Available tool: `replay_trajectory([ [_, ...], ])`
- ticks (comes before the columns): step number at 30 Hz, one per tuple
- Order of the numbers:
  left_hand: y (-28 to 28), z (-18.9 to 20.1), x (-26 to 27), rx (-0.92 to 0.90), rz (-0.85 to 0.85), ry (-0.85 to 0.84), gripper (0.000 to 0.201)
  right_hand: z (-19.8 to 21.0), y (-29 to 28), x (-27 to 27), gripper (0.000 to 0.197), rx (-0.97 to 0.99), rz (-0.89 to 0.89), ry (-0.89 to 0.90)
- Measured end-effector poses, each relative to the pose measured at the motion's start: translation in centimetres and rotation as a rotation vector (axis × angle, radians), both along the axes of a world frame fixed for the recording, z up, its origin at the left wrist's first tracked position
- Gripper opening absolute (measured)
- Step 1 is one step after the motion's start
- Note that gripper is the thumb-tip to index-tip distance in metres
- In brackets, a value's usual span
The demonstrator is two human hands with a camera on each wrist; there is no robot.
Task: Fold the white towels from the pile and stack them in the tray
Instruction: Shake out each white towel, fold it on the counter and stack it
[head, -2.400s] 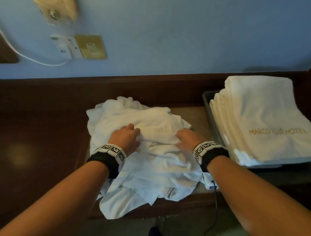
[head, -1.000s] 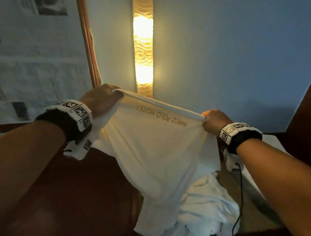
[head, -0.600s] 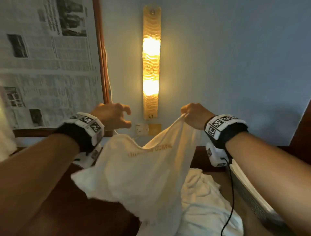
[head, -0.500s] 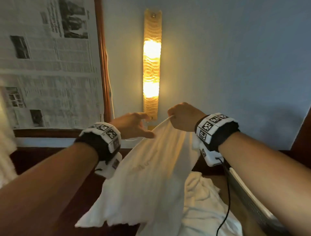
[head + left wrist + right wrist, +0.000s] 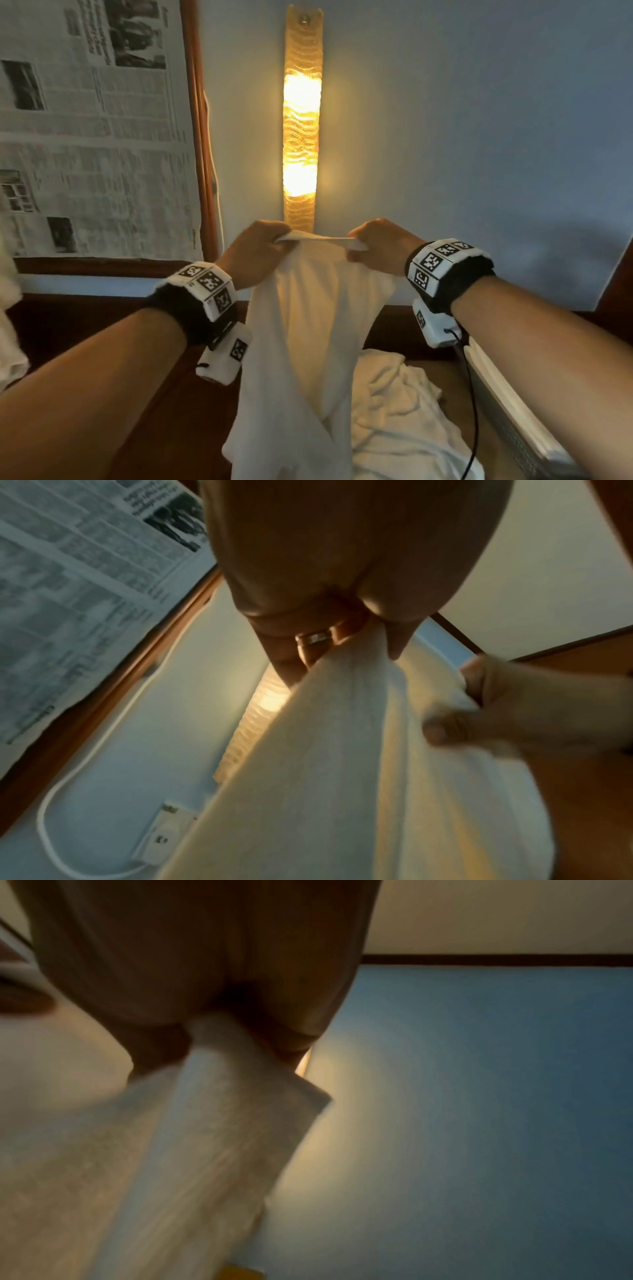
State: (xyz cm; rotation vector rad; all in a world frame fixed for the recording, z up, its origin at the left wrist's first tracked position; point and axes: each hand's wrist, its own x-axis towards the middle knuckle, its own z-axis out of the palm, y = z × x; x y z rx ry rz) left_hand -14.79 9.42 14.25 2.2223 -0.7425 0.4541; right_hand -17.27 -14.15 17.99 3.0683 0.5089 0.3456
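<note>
A white towel (image 5: 301,359) hangs in the air in front of the wall lamp, doubled lengthwise. My left hand (image 5: 255,255) pinches its top edge on the left, and my right hand (image 5: 378,245) pinches the same edge a short way to the right. The left wrist view shows the left fingers (image 5: 308,653) clamped on the towel (image 5: 359,777), with the right hand (image 5: 514,712) close beside. The right wrist view has my right hand (image 5: 219,1031) gripping the towel (image 5: 205,1137) near its corner. Below lies the crumpled pile (image 5: 400,421) of white towels. The tray's (image 5: 513,435) grey edge shows at lower right.
A lit wall lamp (image 5: 301,116) is straight ahead on the blue wall. A framed newspaper print (image 5: 92,130) hangs at the left. The dark wooden counter (image 5: 85,329) runs below it. A wall socket with a white cable (image 5: 157,840) sits behind the towel.
The towel was lifted off the pile and held spread wide. My left hand let go of its corner, moved in, and now grips the top edge close to my right hand.
</note>
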Motion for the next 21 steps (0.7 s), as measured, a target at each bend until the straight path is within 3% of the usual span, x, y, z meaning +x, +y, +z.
replay_trajectory([
  [4,3.2,1.3,0.0,-0.01,0.031,-0.03,0.037,-1.1,-1.4,0.8,0.021,0.224,-0.079,-0.051],
  [7,6.4,1.3,0.4,-0.072,0.036,-0.014,0.039,-1.4,-0.7,1.7,0.016,0.597,-0.043,-0.152],
  [11,10.4,1.5,0.1,-0.129,0.017,0.064,0.036,0.2,5.6,1.8,0.01,1.039,0.081,-0.188],
  [13,12.1,1.5,-0.2,-0.1,-0.028,0.146,0.026,1.2,10.0,1.7,0.008,1.014,0.144,-0.176],
  [15,13.4,1.4,-0.3,-0.034,-0.09,0.168,0.017,1.8,14.3,1.4,0.003,0.87,0.205,-0.211],
  [17,14.7,1.4,-0.3,-0.016,-0.128,0.107,0.015,2.3,18.2,1.0,0.01,0.678,0.248,-0.291],
  [21,17.7,2.7,-0.3,-0.146,-0.111,-0.06,0.028,3.2,23.5,-0.1,0.008,0.555,0.249,-0.321],
])
